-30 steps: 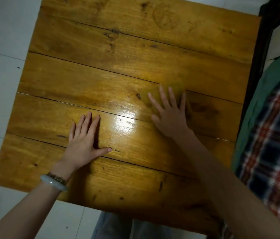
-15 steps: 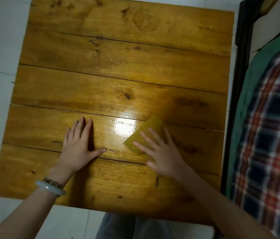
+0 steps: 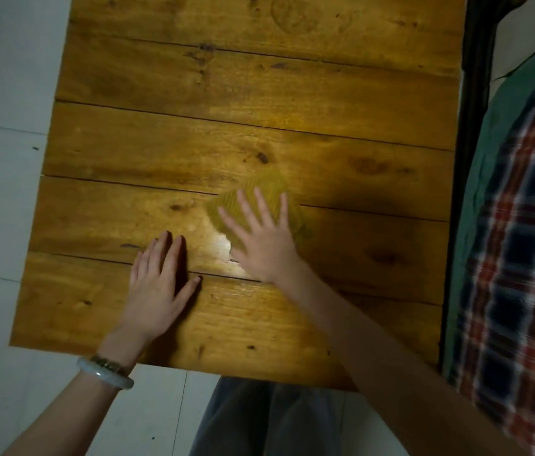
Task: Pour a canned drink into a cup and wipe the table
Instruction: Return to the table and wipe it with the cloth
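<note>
While both hands lie flat on the wooden plank table [image 3: 292, 93], nothing else stands on it: no can or cup in view. Right hand [image 3: 261, 240] is spread open, palm down, pressing a yellow-green wiping cloth [image 3: 267, 189] against the middle planks; nothing gripped, fingers cover much of the cloth, and its edges are blurred. Left hand [image 3: 157, 284] rests open and flat just beside it, touching only wood, with a pale bangle [image 3: 105, 373] on the wrist. A glare patch sits between the hands. Right of the table a dark frame [image 3: 470, 93], green cloth [image 3: 506, 126] and plaid fabric [image 3: 529, 258] crowd the edge, cut off by the frame. White tiled floor [image 3: 3, 192] lies left. The far planks are bare; the far edge is out of view.
</note>
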Demonstrator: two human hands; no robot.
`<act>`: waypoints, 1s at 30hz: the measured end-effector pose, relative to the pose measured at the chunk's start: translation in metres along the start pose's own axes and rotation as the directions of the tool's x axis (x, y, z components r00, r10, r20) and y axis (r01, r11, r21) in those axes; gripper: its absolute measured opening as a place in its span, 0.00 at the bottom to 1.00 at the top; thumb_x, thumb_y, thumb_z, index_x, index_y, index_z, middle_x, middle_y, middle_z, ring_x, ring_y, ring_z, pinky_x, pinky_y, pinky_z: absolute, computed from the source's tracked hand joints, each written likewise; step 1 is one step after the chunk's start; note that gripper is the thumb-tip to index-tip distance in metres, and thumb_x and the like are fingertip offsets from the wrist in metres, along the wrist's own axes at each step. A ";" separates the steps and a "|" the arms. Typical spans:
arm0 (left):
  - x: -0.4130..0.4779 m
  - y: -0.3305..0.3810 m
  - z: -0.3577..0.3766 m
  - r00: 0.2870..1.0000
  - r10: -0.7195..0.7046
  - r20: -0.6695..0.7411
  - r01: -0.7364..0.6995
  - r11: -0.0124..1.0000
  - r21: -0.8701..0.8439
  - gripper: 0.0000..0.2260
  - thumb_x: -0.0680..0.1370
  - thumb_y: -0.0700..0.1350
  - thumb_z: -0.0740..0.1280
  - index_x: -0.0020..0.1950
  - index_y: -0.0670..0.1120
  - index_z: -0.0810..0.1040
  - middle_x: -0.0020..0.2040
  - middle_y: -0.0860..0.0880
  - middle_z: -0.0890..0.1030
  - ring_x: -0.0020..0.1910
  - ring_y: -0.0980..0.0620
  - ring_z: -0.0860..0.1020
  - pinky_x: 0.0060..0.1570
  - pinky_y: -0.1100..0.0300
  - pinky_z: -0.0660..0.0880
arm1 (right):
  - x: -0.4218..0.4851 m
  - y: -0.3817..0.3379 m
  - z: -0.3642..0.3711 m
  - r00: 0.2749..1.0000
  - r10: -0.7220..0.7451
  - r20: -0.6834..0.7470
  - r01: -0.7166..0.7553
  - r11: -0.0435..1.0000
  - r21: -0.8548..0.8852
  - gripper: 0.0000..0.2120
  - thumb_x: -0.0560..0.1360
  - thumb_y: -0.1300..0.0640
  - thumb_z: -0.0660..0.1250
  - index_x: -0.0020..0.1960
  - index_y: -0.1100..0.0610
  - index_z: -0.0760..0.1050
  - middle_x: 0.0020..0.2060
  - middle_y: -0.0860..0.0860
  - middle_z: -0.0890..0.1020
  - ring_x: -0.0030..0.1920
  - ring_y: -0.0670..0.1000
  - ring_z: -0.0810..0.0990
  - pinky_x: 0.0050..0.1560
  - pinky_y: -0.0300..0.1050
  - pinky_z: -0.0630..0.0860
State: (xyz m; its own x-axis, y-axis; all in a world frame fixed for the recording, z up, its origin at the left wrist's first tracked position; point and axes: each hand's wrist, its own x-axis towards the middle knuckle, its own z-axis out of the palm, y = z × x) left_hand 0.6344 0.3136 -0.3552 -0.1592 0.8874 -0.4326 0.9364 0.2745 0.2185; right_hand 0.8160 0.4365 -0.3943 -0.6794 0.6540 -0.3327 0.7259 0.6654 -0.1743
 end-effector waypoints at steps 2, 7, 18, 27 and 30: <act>-0.010 -0.009 0.001 1.000 0.001 -0.005 -0.001 1.000 0.024 0.30 0.79 0.58 0.52 0.77 0.46 0.53 0.77 0.42 0.54 0.75 0.42 0.52 0.72 0.43 0.52 | -0.033 -0.023 0.019 0.990 -0.137 -0.006 0.138 0.990 0.020 0.34 0.74 0.37 0.55 0.76 0.45 0.48 0.76 0.55 0.48 0.75 0.61 0.45 0.67 0.72 0.38; -0.028 -0.026 0.007 0.999 0.004 0.032 -0.005 0.999 0.048 0.32 0.77 0.60 0.47 0.77 0.46 0.51 0.78 0.44 0.51 0.76 0.45 0.50 0.72 0.49 0.46 | -0.091 0.010 0.038 0.965 -0.260 0.019 0.261 0.961 -0.097 0.34 0.69 0.39 0.51 0.74 0.42 0.53 0.75 0.52 0.57 0.74 0.58 0.52 0.67 0.70 0.45; -0.044 -0.037 0.012 0.996 -0.083 -0.035 0.081 0.995 -0.062 0.30 0.78 0.56 0.52 0.76 0.42 0.54 0.76 0.41 0.57 0.74 0.42 0.56 0.71 0.44 0.55 | 0.078 -0.046 -0.023 0.992 0.122 0.023 -0.122 0.992 0.018 0.30 0.77 0.34 0.43 0.74 0.42 0.37 0.75 0.55 0.36 0.73 0.62 0.34 0.65 0.73 0.32; -0.051 -0.051 0.000 0.990 -0.104 -0.093 0.104 0.995 -0.006 0.27 0.78 0.51 0.50 0.75 0.40 0.56 0.73 0.37 0.62 0.71 0.38 0.62 0.69 0.41 0.61 | -0.039 -0.076 0.033 0.910 -0.405 0.086 0.410 0.910 -0.059 0.31 0.73 0.38 0.49 0.75 0.43 0.53 0.76 0.53 0.53 0.75 0.59 0.48 0.70 0.68 0.40; -0.050 -0.047 0.001 0.994 -0.061 -0.089 0.061 0.998 -0.006 0.27 0.79 0.51 0.50 0.75 0.41 0.55 0.74 0.38 0.61 0.71 0.38 0.61 0.70 0.41 0.58 | -0.061 -0.028 0.028 0.914 -0.403 0.056 0.407 0.905 -0.126 0.31 0.70 0.39 0.48 0.73 0.42 0.54 0.74 0.51 0.58 0.74 0.58 0.53 0.69 0.65 0.42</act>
State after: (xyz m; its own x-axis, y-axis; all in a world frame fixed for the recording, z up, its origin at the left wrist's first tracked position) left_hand 0.5989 0.2561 -0.3445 -0.2436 0.8983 -0.3657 0.9229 0.3306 0.1972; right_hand 0.8399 0.3681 -0.3950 -0.9071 0.3095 -0.2853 0.3670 0.9135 -0.1757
